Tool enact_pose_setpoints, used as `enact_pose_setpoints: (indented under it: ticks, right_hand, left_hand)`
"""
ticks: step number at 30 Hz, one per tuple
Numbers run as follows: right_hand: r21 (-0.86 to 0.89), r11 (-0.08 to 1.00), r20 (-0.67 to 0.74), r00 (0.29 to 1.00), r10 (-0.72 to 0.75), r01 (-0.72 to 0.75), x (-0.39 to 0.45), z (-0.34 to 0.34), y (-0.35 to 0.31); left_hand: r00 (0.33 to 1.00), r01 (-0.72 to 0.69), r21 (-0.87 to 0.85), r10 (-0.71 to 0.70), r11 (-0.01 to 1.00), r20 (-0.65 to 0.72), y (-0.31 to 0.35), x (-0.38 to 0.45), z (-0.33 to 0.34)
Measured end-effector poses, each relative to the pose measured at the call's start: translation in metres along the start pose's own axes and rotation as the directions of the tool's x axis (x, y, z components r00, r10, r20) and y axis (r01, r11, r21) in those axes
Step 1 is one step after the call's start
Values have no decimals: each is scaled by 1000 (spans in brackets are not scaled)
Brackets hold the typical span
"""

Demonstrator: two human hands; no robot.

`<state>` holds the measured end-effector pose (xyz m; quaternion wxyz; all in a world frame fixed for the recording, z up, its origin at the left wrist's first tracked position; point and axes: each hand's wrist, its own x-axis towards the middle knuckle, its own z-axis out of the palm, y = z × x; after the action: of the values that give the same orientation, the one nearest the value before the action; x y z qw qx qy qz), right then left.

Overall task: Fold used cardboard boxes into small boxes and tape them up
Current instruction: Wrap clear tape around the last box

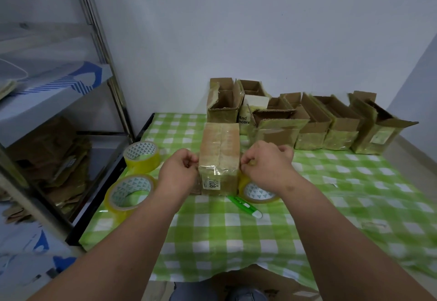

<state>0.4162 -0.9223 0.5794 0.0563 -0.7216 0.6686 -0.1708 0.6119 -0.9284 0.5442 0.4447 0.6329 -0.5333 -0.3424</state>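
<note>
A closed, taped cardboard box (219, 156) stands on the green checked tablecloth (236, 234) in the middle of the head view. My left hand (181, 170) is at its left edge with fingers curled, pinching there. My right hand (264, 161) pinches at the right edge, fingers curled. Clear tape wrinkles across the box's near top corner. A tape roll (257, 192) lies just behind my right wrist, partly hidden. A green and white box cutter (244, 206) lies in front of the box.
Two yellow tape rolls (142, 156) (128, 194) lie at the left. Several open cardboard boxes (314, 123) line the back by the wall. A metal shelf (59, 111) with flattened cardboard stands at the left. More cardboard (248, 279) lies under the table's front edge.
</note>
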Motion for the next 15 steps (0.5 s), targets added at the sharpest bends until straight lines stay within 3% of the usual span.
enact_pose_setpoints:
  ticks: [11,15]
  right_hand:
    - [17,1000,43,999,-24,24,-13,-2,8]
    - [-28,1000,8,1000,-9,9,-14,2,5]
  left_hand:
    - [952,-193,-46,199,980,232,-3,-11,-22]
    - [950,-226,52,209,973,233,-4,-4,-21]
